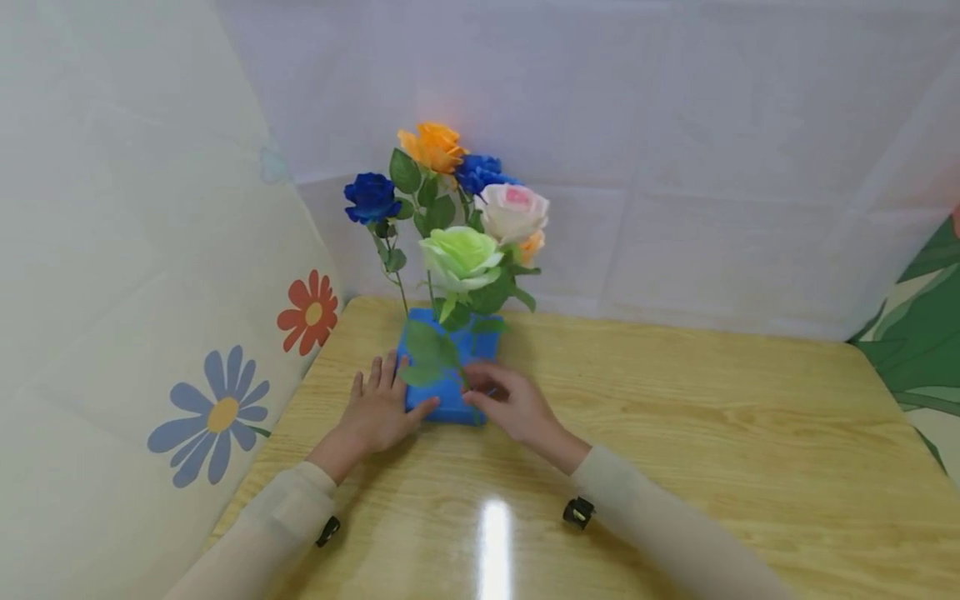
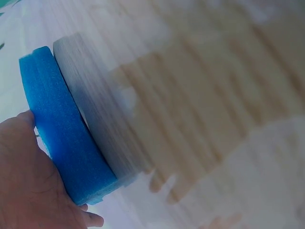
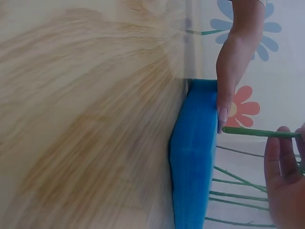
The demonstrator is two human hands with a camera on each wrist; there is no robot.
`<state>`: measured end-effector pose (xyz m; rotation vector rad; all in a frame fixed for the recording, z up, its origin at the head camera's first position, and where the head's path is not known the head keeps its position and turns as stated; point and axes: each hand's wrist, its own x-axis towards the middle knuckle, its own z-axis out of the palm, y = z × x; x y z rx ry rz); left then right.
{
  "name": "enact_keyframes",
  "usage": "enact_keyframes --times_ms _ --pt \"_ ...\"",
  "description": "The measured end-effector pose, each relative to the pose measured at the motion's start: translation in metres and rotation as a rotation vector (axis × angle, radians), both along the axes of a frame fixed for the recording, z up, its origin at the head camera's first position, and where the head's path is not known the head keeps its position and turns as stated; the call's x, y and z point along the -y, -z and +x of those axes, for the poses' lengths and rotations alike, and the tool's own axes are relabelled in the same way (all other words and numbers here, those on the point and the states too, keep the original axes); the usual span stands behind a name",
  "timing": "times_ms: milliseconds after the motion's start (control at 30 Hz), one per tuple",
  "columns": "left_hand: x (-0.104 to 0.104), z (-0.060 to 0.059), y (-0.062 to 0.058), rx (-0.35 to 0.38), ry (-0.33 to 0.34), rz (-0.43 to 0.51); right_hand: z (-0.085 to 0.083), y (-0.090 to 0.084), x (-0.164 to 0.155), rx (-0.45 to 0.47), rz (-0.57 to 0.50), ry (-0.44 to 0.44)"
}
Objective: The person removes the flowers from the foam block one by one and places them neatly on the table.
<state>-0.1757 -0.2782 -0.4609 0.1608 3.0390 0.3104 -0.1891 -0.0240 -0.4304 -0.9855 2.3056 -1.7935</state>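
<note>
Broadly, I am looking down at a wooden table (image 1: 675,417) with white sheeting behind it and a flower-printed cloth (image 1: 150,333) along the left. Near its far left corner lies a blue foam block (image 1: 446,392), flat on the wood, with several artificial roses standing in it: orange (image 1: 432,146), two blue (image 1: 371,197), a pink-white one (image 1: 513,211) and a pale green one (image 1: 461,257).

My left hand (image 1: 378,408) lies against the block's left edge, fingers straight and relaxed on the table beside it, thumb pressed to the near side of the foam; the left wrist view shows the palm (image 2: 28,186) touching the blue edge. It steadies the block; it grips nothing.

My right hand (image 1: 513,404) is at the block's near right part, and the right wrist view shows its fingers (image 3: 281,162) curled round a thin green stem (image 3: 252,132) whose end meets the foam's top face just beside my left thumb (image 3: 222,114).

As I judge it, the step in hand is seating this stem. To do it well I would hold the stem low, near the foam, keep it square to the surface so it does not bend, and press firmly with the left hand so the light block neither slides nor tips under the tall flowers.
</note>
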Motion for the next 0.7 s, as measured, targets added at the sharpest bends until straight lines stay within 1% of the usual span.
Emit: enact_keyframes --times_ms 200,533,700 --pt "-0.001 0.001 -0.002 -0.014 -0.008 0.018 0.008 0.006 -0.021 0.002 0.029 0.033" --pt "-0.002 0.002 -0.004 0.003 0.007 0.024 0.019 0.023 -0.050 0.049 -0.016 0.075" --pt "-0.001 0.002 -0.003 0.007 0.006 0.026 0.021 0.027 -0.062 0.059 -0.002 0.105"
